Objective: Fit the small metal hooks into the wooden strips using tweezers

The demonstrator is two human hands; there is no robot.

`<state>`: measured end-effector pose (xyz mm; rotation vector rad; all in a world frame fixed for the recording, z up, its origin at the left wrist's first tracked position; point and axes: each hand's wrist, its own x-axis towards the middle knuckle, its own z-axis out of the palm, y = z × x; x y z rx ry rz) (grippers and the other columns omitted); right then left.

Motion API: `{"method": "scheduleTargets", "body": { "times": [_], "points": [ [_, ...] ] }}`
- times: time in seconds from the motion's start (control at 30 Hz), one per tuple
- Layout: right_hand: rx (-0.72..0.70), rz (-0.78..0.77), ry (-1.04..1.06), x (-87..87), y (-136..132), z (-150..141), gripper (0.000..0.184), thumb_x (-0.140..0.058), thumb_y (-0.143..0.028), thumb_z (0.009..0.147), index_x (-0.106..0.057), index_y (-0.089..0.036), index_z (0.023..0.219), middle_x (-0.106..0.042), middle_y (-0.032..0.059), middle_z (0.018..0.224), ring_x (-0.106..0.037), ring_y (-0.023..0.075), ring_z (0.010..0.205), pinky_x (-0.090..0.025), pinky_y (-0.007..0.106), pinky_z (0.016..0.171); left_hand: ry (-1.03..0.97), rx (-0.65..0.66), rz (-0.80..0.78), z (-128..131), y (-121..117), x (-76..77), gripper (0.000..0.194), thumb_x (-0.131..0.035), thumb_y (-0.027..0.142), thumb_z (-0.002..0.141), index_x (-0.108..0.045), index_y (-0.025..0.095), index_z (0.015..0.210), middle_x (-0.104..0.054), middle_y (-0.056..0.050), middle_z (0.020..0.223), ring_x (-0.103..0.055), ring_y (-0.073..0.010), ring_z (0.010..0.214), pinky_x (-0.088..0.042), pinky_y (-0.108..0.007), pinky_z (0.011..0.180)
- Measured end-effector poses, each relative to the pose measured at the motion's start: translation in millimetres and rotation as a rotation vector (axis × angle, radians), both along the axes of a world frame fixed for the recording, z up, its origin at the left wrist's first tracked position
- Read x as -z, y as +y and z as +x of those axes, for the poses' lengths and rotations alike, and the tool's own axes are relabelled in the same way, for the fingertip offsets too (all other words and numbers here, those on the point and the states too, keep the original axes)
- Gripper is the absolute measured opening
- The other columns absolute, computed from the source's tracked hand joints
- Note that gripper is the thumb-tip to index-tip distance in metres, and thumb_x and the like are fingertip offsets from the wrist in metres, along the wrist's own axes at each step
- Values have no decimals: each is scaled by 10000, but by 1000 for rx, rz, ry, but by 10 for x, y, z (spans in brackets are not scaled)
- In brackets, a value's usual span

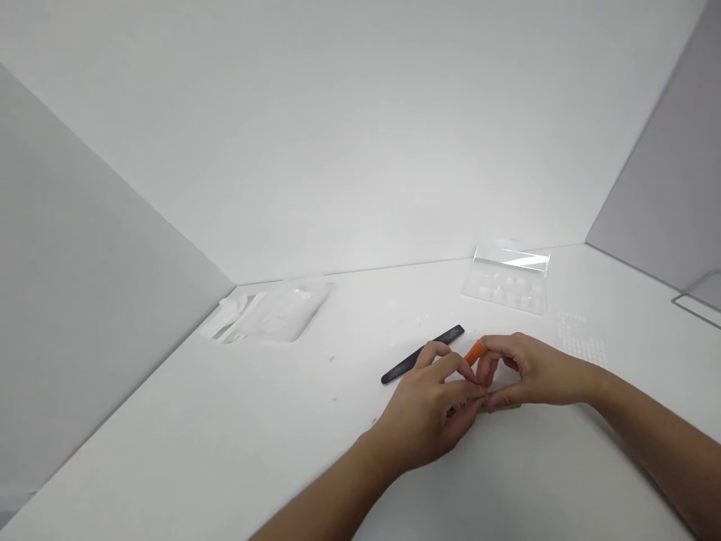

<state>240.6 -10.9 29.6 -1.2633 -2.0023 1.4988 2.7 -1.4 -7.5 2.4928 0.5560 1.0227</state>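
Note:
My left hand (433, 398) and my right hand (523, 372) meet low over the white table, fingertips almost touching. Both are closed in a pinch around something small that the fingers mostly hide. A little of a tan-coloured edge (510, 407) shows beneath the right fingers. An orange cylindrical piece (475, 352) pokes up between the hands, against the right index finger; whether that hand grips it I cannot tell. Just behind my left hand lies a black nail file (402, 367), slanting up to the right, partly covered by the fingers.
At the back right stands a clear plastic case (507, 289) with its lid raised. Right of it lies a sheet of small clear dots (583, 342). A clear plastic bag (282, 312) rests at the back left. Small dark specks dot the table (225, 436). Pale walls enclose it.

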Motion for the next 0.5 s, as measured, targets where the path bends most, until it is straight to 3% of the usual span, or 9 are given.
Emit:
{"method": "scheduleTargets", "body": {
  "times": [0.13,0.2,0.33,0.5],
  "points": [
    [-22,-29,-28,-21,6,16,470,-883,-444,770,-654,-284,1148,-743,5,1068,-689,154,706,-509,291,619,7,-10,14,3,-6,3,142,-676,134,925,-785,224,942,-692,-62,950,-496,-218,928,-515,-358,813],
    [-11,23,-57,-33,14,33,519,-897,-472,749,-656,-298,1175,-740,3,1076,-679,162,749,-482,292,638,18,-11,14,5,-6,-6,136,-675,130,923,-775,222,924,-689,-58,945,-491,-218,929,-515,-359,820],
    [31,174,-106,-37,29,64,408,-736,-544,910,-647,-322,1240,-739,-6,965,-630,177,817,-448,303,679,65,-1,-2,2,3,-29,110,-680,136,923,-756,213,943,-697,-61,962,-488,-231,973,-519,-331,788],
    [96,165,-120,5,44,79,300,-475,-509,1066,-647,-301,1198,-741,9,984,-651,185,863,-482,309,706,76,25,36,-4,14,-42,118,-652,158,958,-752,210,993,-705,-67,967,-503,-234,967,-530,-347,812]
  ]
}}
